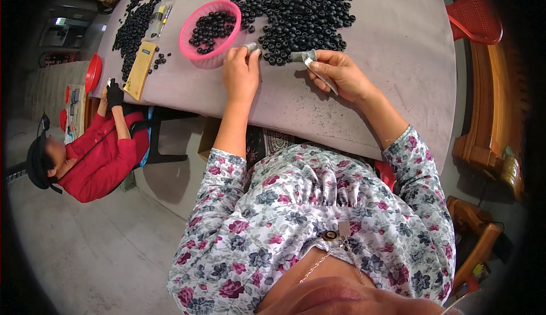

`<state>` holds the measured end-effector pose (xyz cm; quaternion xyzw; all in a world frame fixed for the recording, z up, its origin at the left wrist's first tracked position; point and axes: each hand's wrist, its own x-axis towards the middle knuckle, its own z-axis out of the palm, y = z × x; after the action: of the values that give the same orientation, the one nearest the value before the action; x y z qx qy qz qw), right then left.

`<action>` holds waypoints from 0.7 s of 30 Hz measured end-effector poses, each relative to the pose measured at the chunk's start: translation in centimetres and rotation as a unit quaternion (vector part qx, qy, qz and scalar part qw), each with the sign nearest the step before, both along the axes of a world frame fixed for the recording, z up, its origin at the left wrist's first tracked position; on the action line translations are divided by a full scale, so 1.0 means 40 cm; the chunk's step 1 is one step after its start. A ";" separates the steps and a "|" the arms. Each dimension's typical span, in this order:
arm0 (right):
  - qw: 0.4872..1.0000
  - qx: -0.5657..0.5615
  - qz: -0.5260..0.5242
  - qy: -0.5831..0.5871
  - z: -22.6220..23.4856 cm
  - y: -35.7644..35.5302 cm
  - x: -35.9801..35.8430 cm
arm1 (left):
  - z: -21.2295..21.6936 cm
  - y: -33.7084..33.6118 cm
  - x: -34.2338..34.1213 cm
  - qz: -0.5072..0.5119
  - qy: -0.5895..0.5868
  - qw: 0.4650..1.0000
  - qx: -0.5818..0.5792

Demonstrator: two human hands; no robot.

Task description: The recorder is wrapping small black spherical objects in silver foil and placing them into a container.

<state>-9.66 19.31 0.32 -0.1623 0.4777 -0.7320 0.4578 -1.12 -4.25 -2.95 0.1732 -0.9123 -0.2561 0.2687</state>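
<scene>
Fingers (pixel 310 59) pinch a thin blade (pixel 324 79).

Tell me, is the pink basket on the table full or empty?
Partly filled. The pink basket holds a shallow heap of small black pieces, with bare pink floor showing beside them.

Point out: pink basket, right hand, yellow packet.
pink basket (pixel 188 30), head view, left rim.
right hand (pixel 340 73), head view, back of the hand.
yellow packet (pixel 140 70), head view, middle of its face.
</scene>
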 end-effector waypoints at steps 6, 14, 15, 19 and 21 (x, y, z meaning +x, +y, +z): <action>1.000 0.003 -0.001 -0.002 0.000 0.001 -0.001 | -0.005 0.000 0.000 -0.004 -0.004 1.000 0.019; 1.000 -0.009 0.010 0.010 -0.008 0.001 -0.003 | 0.003 0.008 0.012 -0.031 -0.010 0.999 0.035; 1.000 -0.009 0.009 0.013 -0.008 0.001 -0.003 | 0.007 0.012 0.014 -0.032 -0.010 0.999 0.032; 0.999 0.006 0.008 0.034 -0.003 -0.002 0.003 | -0.002 0.009 0.018 -0.038 0.006 0.999 0.016; 0.999 0.000 0.004 0.047 -0.006 -0.004 0.012 | -0.021 0.030 0.032 -0.066 0.059 0.972 0.219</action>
<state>-9.18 19.14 0.09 -0.1982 0.4979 -0.7221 0.4375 0.16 -3.04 -3.77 0.1519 -0.8258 -0.4770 0.2597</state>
